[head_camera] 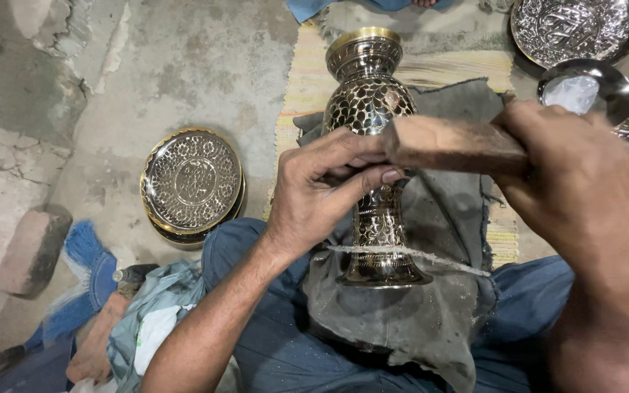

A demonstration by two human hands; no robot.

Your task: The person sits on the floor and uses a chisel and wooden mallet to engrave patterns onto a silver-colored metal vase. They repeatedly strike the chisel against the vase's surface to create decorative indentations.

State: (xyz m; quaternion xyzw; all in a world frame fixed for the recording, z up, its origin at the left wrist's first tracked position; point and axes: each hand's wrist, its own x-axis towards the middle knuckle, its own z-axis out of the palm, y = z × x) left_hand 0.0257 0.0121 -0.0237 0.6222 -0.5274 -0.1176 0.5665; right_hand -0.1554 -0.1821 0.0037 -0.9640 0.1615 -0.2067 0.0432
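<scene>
- The left hand (322, 193) was curled nearly shut at the narrow waist of an engraved brass vase (373, 102), its thumb and fingertips pinched together against the metal; whether a small tool sat between them could not be told.
- The right hand (584, 189) was closed tight around a wooden block (453, 145), whose blunt end reached over to the left hand's fingertips.
- The vase lay tilted on a grey cloth (431, 306) spread over the person's lap, its foot toward the body and its gold-rimmed mouth pointing away.
- A striped mat (307, 80) lay under the cloth on the concrete floor (183, 65).
- A stack of engraved round plates (192, 182) rested on the floor, well apart to the left of the vase.
- Another engraved plate (573, 29) and a shiny bowl (584, 91) sat at the upper right, just beyond the right hand.
- A brick (34, 251) lay at the far left.
</scene>
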